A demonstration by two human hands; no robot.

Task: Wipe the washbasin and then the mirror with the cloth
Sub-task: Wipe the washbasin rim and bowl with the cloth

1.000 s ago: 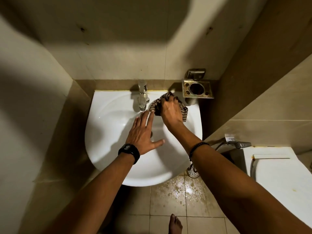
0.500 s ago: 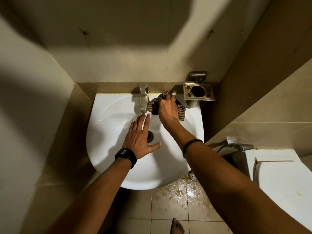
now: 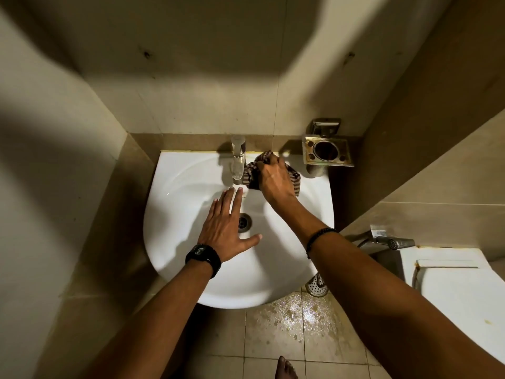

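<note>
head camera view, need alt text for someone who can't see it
Seen from above, a person's right hand presses a striped cloth on the back rim of a white washbasin beside the tap. Their left hand, fingers spread, is over the bowl by the drain.

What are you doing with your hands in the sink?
A person is cleaning the white washbasin. The right hand presses a striped cloth onto the back ledge, right beside the tap. The left hand, with a black watch on the wrist, lies flat and open over the bowl, next to the drain. No mirror shows in this view, so that part is not yet started. The floor below looks wet.
</note>
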